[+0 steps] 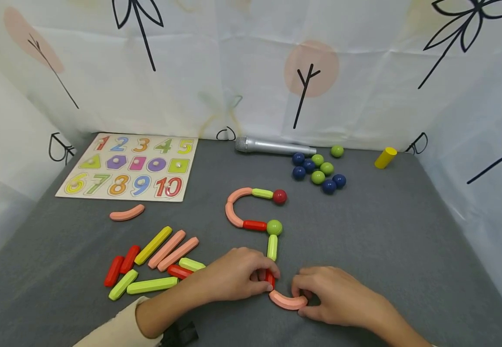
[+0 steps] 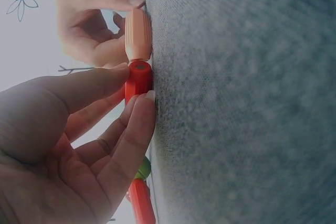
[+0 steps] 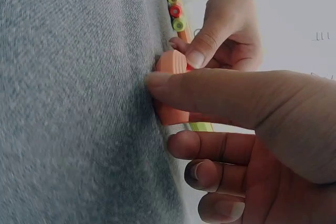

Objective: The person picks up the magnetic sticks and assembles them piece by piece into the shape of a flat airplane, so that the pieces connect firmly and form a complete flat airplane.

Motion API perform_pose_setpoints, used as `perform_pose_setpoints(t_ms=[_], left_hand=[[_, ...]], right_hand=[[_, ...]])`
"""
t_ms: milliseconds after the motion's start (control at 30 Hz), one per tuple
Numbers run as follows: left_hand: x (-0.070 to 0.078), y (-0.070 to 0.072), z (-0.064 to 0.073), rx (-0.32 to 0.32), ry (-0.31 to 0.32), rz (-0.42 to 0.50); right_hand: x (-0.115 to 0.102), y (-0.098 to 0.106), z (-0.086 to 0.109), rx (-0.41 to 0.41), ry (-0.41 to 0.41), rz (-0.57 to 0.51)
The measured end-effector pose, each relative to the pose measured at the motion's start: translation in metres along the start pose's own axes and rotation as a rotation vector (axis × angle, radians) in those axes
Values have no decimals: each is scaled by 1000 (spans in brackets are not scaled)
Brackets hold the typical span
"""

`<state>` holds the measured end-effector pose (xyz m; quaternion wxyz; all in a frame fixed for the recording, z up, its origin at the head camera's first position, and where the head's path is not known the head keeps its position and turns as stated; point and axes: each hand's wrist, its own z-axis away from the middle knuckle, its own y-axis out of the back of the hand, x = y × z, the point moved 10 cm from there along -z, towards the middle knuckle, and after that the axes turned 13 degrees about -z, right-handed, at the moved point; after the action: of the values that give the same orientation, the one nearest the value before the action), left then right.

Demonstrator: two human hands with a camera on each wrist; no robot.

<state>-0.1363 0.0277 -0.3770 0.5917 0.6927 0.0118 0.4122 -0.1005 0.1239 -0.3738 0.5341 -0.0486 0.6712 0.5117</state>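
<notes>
My left hand (image 1: 237, 274) pinches a short red stick (image 1: 270, 279) between thumb and fingers. Its near end meets a curved salmon stick (image 1: 287, 302), whose other end my right hand (image 1: 342, 296) pinches, thumb in front. Beyond the red stick, a yellow-green stick (image 1: 272, 247) runs up to a green ball (image 1: 274, 227). From that ball a line bends left through another red stick (image 1: 255, 225) and two curved salmon sticks (image 1: 232, 214), then right through a yellow-green stick (image 1: 262, 193) to a red ball (image 1: 279, 196).
Loose red, yellow, green and salmon sticks (image 1: 152, 285) lie at left, below a lone curved stick (image 1: 127, 213). Behind them is a number puzzle board (image 1: 125, 196). A silver microphone (image 1: 277, 146), blue and green balls (image 1: 318, 177) and a yellow cylinder (image 1: 385, 157) lie along the back.
</notes>
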Motion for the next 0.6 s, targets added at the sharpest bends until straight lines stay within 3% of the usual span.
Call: perform_pose_setpoints(t_ms=[100, 333, 600], left_hand=[[0, 0, 0, -3, 1, 1], [-1, -1, -1, -23, -8, 13], [-4, -4, 0, -68, 11, 49]], right_hand=[[-4, -5, -1, -5, 15, 30], [-16, -16, -2, 23, 142, 62], [-16, -24, -7, 20, 97, 27]])
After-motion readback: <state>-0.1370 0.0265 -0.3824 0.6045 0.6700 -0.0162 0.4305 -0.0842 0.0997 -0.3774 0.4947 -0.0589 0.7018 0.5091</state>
